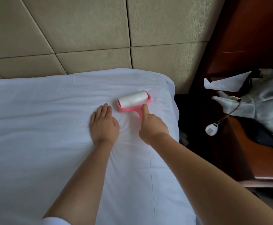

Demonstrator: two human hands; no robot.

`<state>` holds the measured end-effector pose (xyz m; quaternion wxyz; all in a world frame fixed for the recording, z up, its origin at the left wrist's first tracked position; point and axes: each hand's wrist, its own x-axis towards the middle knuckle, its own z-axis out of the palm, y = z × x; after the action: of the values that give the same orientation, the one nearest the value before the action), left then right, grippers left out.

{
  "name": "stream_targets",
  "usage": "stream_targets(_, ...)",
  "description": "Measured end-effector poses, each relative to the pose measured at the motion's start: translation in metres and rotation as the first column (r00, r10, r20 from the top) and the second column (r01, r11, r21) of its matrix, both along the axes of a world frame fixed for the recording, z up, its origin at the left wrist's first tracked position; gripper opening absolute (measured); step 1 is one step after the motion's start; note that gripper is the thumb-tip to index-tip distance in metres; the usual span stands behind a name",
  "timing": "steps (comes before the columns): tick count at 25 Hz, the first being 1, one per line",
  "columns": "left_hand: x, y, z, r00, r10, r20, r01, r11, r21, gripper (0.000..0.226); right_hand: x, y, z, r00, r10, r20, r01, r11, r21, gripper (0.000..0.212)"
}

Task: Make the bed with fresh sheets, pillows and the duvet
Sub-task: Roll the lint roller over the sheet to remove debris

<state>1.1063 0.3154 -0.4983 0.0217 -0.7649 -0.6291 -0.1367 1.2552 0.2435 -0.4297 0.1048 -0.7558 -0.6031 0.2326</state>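
Right hand [152, 125] grips the pink lint roller [133, 101] on the sheet [43, 111]; left hand [104, 125] presses flat, spread; likely cleaning step; next, steady strokes.

We are in a bedroom: a bed under a white sheet [51, 127], a padded beige headboard wall [83, 30], and a dark wooden nightstand [239, 151] beside it.

No legible text, label, brand, number or sign was found anywhere in the head view. The white roll of the lint roller [132, 99] carried no readable print. The small white tag [211, 129] on a cord by the grey bag [265, 101] showed a grey patch, too small and blurred to read.
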Motion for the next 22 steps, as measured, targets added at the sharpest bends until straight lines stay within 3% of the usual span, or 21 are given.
stream_targets(4, -0.001, -0.013, 0.006, 0.996, 0.032, -0.083, -0.040, 0.995, -0.094, 0.052, 0.000, -0.045, 0.005, 1.000, -0.017, 0.016, 0.018, 0.999, -0.043, 0.080)
stream_targets(12, -0.014, -0.090, 0.020, 0.990, 0.028, -0.139, -0.060, 0.972, -0.226, 0.054, 0.001, -0.144, 0.016, 0.996, -0.084, 0.019, 0.085, 0.993, -0.084, 0.077)
stream_targets(16, -0.014, -0.114, 0.022, 0.990, 0.014, -0.140, -0.048, 0.969, -0.242, 0.053, -0.001, -0.145, 0.027, 0.989, -0.143, 0.037, 0.144, 0.990, -0.015, 0.078)
stream_targets(20, -0.014, -0.115, 0.022, 0.990, 0.021, -0.142, -0.055, 0.969, -0.240, 0.053, 0.004, -0.128, 0.028, 0.980, -0.195, 0.026, 0.191, 0.975, 0.113, 0.063)
stream_targets(22, -0.010, -0.108, 0.021, 0.989, 0.032, -0.143, -0.066, 0.969, -0.239, 0.054, 0.007, -0.116, 0.024, 0.975, -0.223, 0.001, 0.222, 0.970, 0.100, 0.053)
